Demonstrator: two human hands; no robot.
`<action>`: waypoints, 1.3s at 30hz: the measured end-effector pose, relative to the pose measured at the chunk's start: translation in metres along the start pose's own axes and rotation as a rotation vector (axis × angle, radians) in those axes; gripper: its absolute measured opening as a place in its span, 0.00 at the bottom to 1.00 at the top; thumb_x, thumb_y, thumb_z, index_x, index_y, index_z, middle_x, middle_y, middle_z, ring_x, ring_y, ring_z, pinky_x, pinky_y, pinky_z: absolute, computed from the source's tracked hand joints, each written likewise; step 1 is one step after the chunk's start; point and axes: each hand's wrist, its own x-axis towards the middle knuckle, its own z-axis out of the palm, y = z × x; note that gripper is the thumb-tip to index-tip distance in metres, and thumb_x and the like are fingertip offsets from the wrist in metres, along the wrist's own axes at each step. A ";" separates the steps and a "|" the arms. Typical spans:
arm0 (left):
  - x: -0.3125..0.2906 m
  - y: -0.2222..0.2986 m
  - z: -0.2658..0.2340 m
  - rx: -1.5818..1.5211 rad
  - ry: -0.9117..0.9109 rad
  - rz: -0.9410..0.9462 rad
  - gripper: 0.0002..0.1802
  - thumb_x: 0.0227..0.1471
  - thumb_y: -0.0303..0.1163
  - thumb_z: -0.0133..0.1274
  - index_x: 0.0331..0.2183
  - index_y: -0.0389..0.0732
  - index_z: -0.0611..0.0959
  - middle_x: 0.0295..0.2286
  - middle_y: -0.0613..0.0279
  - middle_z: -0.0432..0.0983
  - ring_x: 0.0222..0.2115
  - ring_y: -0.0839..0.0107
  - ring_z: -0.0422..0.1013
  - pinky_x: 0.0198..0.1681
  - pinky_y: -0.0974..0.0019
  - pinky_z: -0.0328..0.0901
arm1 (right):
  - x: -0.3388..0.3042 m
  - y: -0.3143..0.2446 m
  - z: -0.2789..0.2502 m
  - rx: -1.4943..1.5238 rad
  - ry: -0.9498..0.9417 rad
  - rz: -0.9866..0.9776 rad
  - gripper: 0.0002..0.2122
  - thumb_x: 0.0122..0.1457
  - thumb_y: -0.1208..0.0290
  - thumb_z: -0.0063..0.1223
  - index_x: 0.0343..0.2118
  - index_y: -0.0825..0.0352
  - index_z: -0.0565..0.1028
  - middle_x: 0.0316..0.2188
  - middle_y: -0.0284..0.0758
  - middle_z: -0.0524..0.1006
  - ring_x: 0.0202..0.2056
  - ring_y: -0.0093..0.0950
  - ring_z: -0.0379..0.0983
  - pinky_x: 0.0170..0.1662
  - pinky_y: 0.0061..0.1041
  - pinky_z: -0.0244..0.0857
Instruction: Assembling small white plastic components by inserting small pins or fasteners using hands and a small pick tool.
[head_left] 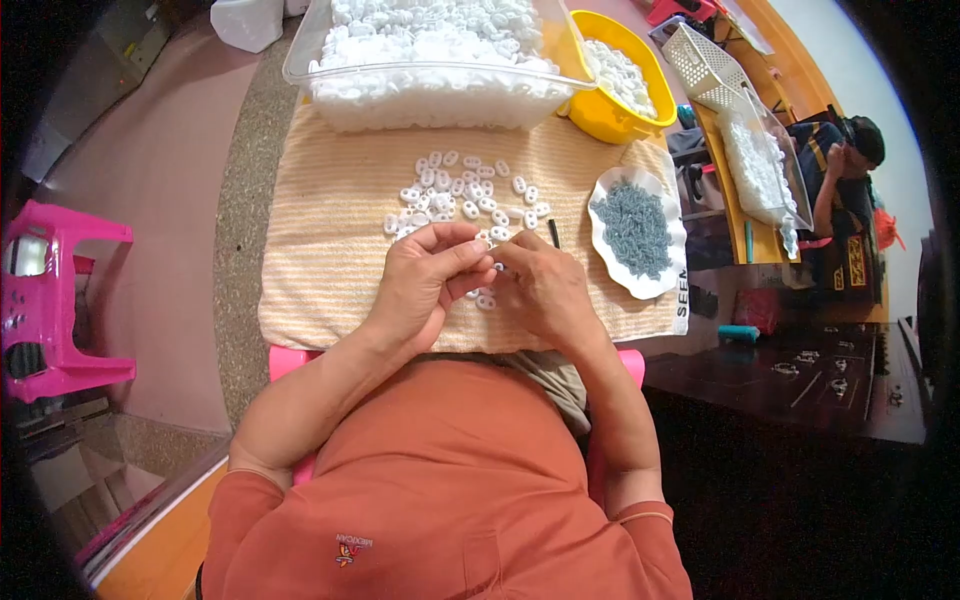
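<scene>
My left hand [432, 280] and my right hand [548, 285] meet over the striped towel [330, 250], fingertips almost touching. The left thumb and fingers pinch a small white plastic piece, mostly covered by the fingers. My right fingers are pressed together beside it; what they hold is hidden. Just beyond lies a loose spread of white oval plastic pieces [457, 187] with two holes each. A few more lie under and between my hands. To the right, a thin black stick [554, 233] rests on the towel.
A clear bin [430, 95] of white pieces stands at the far side, with a yellow basin [605, 120] beside it. Small grey parts [632, 228] fill a white wavy-edged plate [603, 205]. A pink stool [60, 300] stands left. Another person [835, 170] sits far right by another bin.
</scene>
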 end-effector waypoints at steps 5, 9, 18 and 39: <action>-0.002 0.002 0.003 -0.011 0.009 0.001 0.07 0.52 0.21 0.54 0.36 0.36 0.77 0.29 0.60 0.77 0.29 0.73 0.76 0.35 0.70 0.75 | 0.002 0.005 0.002 0.020 0.016 -0.026 0.10 0.48 0.73 0.56 0.35 0.64 0.76 0.30 0.40 0.75 0.32 0.42 0.73 0.34 0.37 0.66; -0.002 0.003 0.002 -0.017 0.004 0.002 0.07 0.52 0.21 0.54 0.36 0.36 0.77 0.29 0.60 0.77 0.28 0.73 0.76 0.35 0.70 0.75 | -0.001 0.012 0.003 0.150 0.103 -0.095 0.11 0.50 0.77 0.56 0.39 0.66 0.76 0.26 0.39 0.74 0.29 0.35 0.73 0.32 0.30 0.66; -0.003 0.001 0.005 0.006 0.024 -0.004 0.07 0.52 0.22 0.55 0.35 0.37 0.77 0.28 0.61 0.77 0.28 0.74 0.76 0.35 0.70 0.75 | -0.015 0.025 -0.002 0.800 0.029 0.185 0.09 0.58 0.77 0.55 0.42 0.72 0.75 0.26 0.26 0.75 0.26 0.14 0.68 0.30 0.13 0.62; -0.004 -0.008 0.004 0.114 0.027 -0.064 0.08 0.51 0.23 0.56 0.36 0.36 0.78 0.29 0.63 0.76 0.29 0.74 0.74 0.36 0.68 0.74 | -0.020 0.041 0.007 1.164 0.099 0.217 0.14 0.56 0.82 0.55 0.45 0.74 0.72 0.30 0.34 0.76 0.30 0.21 0.75 0.35 0.21 0.74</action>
